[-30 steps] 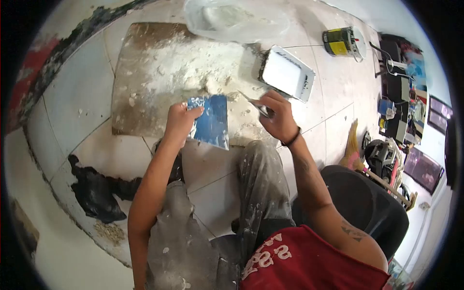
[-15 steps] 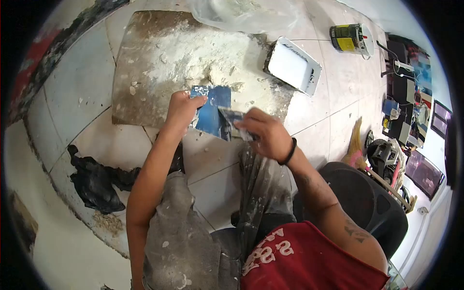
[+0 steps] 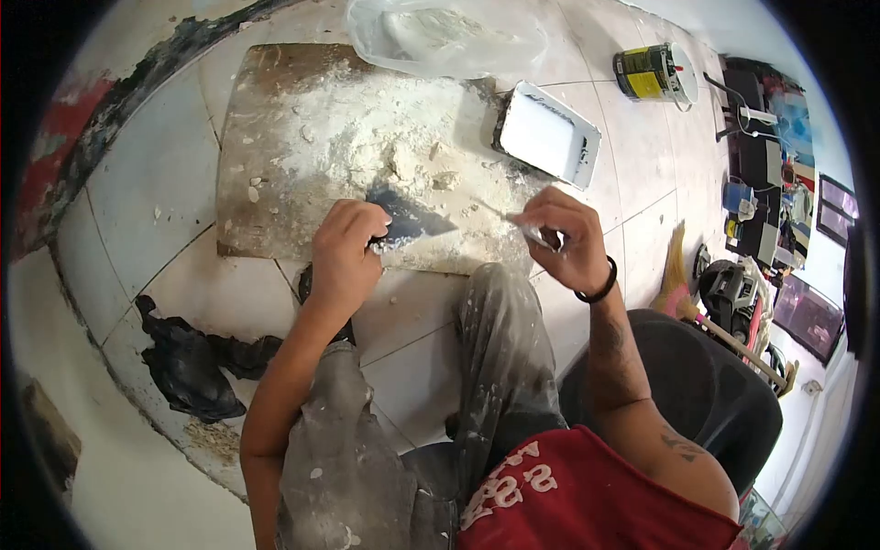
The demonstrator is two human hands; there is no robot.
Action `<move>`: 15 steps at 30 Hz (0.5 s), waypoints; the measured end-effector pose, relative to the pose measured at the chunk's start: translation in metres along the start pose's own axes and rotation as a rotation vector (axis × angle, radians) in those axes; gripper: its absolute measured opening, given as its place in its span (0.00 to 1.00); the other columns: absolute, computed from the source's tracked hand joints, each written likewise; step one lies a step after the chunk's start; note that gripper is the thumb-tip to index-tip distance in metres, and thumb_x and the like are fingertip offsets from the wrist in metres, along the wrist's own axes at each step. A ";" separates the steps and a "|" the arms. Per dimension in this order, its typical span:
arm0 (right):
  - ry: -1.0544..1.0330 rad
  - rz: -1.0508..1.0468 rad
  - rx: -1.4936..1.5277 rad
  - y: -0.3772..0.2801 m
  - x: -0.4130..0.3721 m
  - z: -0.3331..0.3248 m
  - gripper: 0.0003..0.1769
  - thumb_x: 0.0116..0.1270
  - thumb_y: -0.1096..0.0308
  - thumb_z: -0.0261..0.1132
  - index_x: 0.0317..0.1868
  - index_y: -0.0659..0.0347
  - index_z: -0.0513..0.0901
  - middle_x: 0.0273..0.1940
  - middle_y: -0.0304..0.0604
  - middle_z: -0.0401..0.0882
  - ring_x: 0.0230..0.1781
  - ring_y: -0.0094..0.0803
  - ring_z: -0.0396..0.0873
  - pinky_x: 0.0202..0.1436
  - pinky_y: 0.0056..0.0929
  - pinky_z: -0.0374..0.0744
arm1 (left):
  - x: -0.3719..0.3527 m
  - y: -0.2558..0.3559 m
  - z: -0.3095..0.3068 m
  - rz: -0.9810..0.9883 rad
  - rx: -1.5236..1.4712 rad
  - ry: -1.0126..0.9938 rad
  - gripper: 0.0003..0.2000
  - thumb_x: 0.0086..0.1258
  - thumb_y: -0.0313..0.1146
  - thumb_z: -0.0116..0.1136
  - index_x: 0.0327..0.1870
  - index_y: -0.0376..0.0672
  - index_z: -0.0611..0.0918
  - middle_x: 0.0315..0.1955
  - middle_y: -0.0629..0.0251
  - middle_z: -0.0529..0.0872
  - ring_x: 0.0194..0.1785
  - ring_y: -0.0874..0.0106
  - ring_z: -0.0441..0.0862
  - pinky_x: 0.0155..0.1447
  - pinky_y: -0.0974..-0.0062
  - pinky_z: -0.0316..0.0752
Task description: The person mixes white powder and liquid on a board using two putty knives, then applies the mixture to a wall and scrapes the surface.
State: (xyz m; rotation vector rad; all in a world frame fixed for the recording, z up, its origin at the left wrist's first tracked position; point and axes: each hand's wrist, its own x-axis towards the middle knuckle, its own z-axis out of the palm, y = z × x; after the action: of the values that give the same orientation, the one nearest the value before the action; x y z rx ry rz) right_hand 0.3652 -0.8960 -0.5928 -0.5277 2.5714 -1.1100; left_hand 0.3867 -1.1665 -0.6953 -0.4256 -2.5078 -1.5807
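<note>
My left hand is closed on a dark flat scraper blade, tilted over the near part of a powder-covered board. Whitish compound sticks along the blade's near edge. To the right, my right hand grips a thin scraper, seen nearly edge-on, its tip pointing left toward the other blade. The two tools are apart. Pale powder and lumps lie heaped on the board just beyond my hands.
A white tray sits at the board's right edge, with a plastic bag of powder behind. Farther right are a bucket, a broom and a black chair. A black bag lies at left.
My right hand has moved right, separating its scraper from the left blade. My left hand has turned its blade, which now shows dark and narrower instead of broad and blue.
</note>
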 end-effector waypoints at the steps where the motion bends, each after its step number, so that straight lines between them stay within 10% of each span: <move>1: -0.031 -0.042 0.007 -0.005 -0.003 -0.003 0.21 0.38 0.84 0.61 0.38 0.64 0.84 0.31 0.42 0.76 0.28 0.29 0.75 0.27 0.27 0.72 | 0.000 -0.003 0.003 0.115 0.036 0.007 0.12 0.35 0.10 0.48 0.22 0.35 0.69 0.29 0.59 0.78 0.40 0.56 0.78 0.49 0.63 0.76; 15: -0.257 -0.104 0.025 -0.003 0.009 0.025 0.23 0.38 0.84 0.60 0.40 0.63 0.83 0.33 0.46 0.76 0.34 0.42 0.77 0.36 0.32 0.75 | 0.001 0.009 0.004 0.374 0.012 -0.008 0.07 0.42 0.13 0.52 0.22 0.34 0.71 0.26 0.61 0.73 0.34 0.63 0.76 0.56 0.57 0.74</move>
State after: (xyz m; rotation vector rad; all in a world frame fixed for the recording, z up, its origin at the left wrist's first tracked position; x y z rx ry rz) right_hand 0.3681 -0.9172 -0.6079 -0.7528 2.3292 -1.0304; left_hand 0.3882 -1.1587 -0.6895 -0.8429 -2.2694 -1.4171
